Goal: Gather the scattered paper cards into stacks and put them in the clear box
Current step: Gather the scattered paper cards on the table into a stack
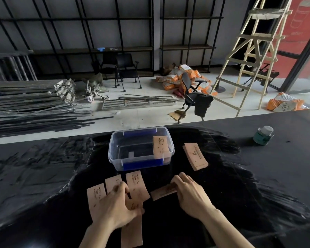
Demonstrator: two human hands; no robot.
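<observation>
On the black desk, loose cards are spread near the front edge, just before the clear box. One stack is leaned inside the box — another is laid beside it. A card is held in the right grip. Cards are pressed under the left grip.

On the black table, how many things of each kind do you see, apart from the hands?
Tan paper card groups: 7 (one in the box, one stack beside it, five near the hands)
Clear plastic box with blue latches: 1
Green jar with white lid: 1
Total: 9
</observation>
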